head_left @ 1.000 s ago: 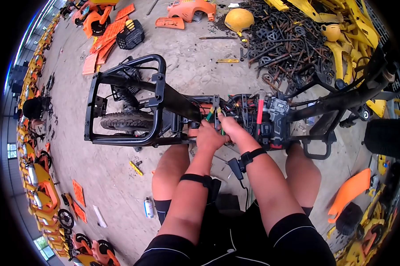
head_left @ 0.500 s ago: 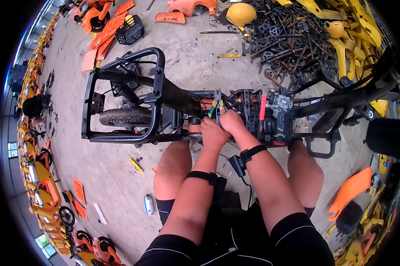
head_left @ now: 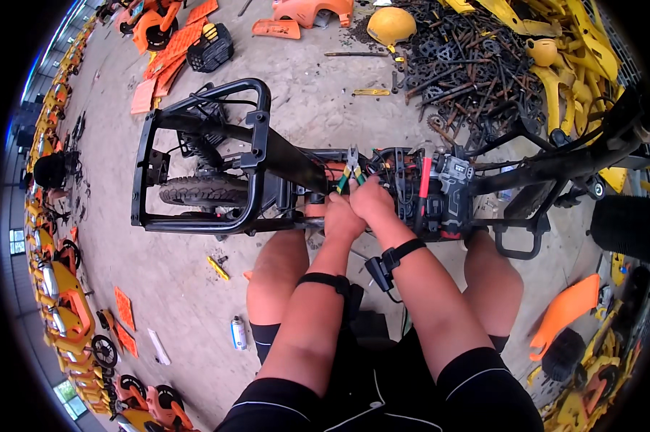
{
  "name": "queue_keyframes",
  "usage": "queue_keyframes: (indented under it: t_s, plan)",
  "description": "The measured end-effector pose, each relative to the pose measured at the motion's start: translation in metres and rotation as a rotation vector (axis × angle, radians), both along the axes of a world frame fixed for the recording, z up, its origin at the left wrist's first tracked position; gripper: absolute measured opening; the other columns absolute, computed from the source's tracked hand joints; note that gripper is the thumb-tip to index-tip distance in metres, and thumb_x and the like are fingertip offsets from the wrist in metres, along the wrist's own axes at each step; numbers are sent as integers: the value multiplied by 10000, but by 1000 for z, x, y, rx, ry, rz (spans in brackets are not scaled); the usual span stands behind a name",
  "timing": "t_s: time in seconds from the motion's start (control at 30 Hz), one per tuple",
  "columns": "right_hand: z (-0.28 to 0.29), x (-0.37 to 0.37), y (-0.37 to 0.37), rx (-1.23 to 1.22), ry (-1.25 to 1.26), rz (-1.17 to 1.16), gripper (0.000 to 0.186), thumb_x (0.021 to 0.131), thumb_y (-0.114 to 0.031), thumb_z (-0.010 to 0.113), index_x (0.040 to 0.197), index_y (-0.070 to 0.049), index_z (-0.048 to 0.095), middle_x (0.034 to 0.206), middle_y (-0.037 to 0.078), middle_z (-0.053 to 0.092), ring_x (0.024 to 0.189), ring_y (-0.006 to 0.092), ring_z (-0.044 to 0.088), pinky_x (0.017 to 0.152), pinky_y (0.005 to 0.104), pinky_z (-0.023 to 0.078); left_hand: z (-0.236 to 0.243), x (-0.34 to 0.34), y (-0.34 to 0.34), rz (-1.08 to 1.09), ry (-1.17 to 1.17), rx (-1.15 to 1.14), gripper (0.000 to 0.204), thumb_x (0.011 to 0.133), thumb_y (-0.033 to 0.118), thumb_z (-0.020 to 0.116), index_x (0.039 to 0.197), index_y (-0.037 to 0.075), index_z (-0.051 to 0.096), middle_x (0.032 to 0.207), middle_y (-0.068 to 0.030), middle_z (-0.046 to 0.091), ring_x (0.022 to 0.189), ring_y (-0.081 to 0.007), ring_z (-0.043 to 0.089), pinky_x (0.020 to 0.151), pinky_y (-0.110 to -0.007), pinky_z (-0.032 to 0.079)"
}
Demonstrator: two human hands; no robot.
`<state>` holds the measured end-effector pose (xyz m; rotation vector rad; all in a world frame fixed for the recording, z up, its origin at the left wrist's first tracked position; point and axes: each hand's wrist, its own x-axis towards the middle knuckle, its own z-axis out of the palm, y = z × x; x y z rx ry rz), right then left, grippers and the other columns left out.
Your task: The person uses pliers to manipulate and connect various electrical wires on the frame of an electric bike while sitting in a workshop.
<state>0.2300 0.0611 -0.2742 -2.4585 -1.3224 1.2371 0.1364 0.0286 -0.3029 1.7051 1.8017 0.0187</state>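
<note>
A pair of pliers with green and yellow handles stands over the middle of a black bike frame, its jaws directed away from me. My left hand is closed at the left handle, and my right hand is closed around the right one. The two hands touch or nearly touch each other. Beneath and beyond the jaws lie loose wires in the frame's open bay. What the jaws grip, if anything, is too small to make out.
On the frame's right rest a red-handled tool and a grey-black cordless power tool. Past the frame lies a heap of rusty metal parts beside yellow panels. A spray can stands on the floor at left.
Both hands have shifted slightly, and the pliers have turned a little, with both green handles now plainer to see. The whole view has moved slightly; the frame and tools rest as before.
</note>
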Motion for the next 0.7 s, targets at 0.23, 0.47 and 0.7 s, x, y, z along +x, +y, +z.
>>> queue_keyframes:
  t_s: [0.23,0.47,0.7]
  plan:
    - [18,-26,-2,-39,-6,-82,833,854,-572,693,1365,31,430,1393,299,495,1242,445,575,1021,499,501,-15,-9,-17,5,-136,216,840,880,330,692,1496,-66,279,1247,-287,554,1072,-458,615,894,-502,535]
    - [24,-45,2,-215,-54,-288,951,757,-551,809,1386,13,372,1380,190,478,1248,356,580,997,434,520,-28,-11,-33,174,-479,287,761,904,347,684,1478,-24,350,1237,-266,591,1099,-394,630,933,-438,513]
    - [14,-76,-6,-245,-222,-297,1119,776,-531,805,1541,-31,160,1393,148,436,1268,302,541,959,489,521,-44,-49,-40,169,-997,-65,564,939,454,638,1309,29,607,1239,-236,669,1142,-356,655,930,-396,516]
